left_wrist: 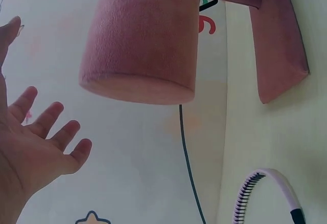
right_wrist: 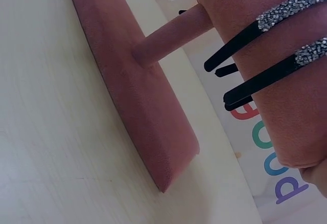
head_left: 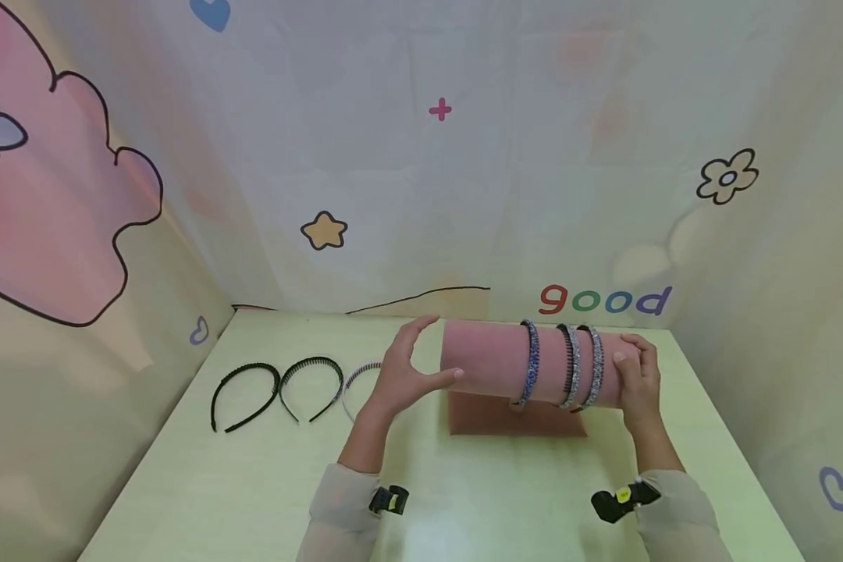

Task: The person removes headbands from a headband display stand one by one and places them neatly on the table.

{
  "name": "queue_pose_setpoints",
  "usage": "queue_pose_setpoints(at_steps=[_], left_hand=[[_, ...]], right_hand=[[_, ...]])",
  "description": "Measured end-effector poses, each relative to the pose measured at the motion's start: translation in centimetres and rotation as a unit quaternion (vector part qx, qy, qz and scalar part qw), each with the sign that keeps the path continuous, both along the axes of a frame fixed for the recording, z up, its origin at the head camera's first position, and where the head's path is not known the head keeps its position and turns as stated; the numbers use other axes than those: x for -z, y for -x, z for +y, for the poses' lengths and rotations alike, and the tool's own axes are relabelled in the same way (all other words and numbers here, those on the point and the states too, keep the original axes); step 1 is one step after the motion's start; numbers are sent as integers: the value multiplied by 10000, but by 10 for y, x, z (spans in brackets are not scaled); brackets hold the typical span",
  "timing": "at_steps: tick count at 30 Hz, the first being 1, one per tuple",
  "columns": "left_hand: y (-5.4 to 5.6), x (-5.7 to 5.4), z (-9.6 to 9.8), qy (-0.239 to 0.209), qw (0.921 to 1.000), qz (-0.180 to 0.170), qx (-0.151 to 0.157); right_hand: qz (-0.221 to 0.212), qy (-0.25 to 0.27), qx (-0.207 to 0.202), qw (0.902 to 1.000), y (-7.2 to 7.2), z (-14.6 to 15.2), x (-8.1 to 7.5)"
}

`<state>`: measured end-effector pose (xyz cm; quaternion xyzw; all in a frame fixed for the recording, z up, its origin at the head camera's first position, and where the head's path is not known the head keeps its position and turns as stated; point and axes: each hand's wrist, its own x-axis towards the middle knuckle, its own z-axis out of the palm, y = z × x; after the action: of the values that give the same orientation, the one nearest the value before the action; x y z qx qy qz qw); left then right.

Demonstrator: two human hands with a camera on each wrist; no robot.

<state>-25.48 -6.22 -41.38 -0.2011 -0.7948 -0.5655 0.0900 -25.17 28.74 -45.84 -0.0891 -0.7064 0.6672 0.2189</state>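
Note:
A pink velvety headband stand (head_left: 485, 355) has a horizontal cylinder on a short post above a flat base (head_left: 516, 421). Three glittery headbands sit round the cylinder: a blue one (head_left: 531, 363) near the middle, and two silver ones, one (head_left: 574, 367) beside the other (head_left: 596, 365), toward the right. My right hand (head_left: 638, 384) grips the cylinder's right end, thumb in front and fingers over the end. At the left end, my left hand (head_left: 402, 376) is spread with thumb and fingers apart; the left wrist view shows a gap between these fingers (left_wrist: 48, 119) and the cylinder.
Left on the pale table (head_left: 253, 499) lie a black headband (head_left: 253, 366), a dark toothed headband (head_left: 313, 361) and a white toothed headband (head_left: 354, 375), partly behind my left hand. A printed curtain (head_left: 407, 195) hangs behind the table and at both sides.

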Motion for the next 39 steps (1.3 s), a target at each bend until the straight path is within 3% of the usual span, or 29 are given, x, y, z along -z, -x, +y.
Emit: queue_pose_setpoints(at_steps=[8,16,24,32,39], left_hand=[[11,-8,12,296,9989,296,215],[18,-12,26,475,9974,292,459],[26,-12,40,533,9940,644,701],[33,-16,56,1167,9805,1348,831],[36,-22,72,1679,9717,1322,1009]], right_hand=[[-107,-441,-339,9984,-1,2,-11],[-113,-737,-76,9972,2,4,-3],[-154,-552,-96,9983,0,0,-8],[-44,-477,-18,9989,2,1,-3],[-32,-426,17,9991,1,1,-1]])
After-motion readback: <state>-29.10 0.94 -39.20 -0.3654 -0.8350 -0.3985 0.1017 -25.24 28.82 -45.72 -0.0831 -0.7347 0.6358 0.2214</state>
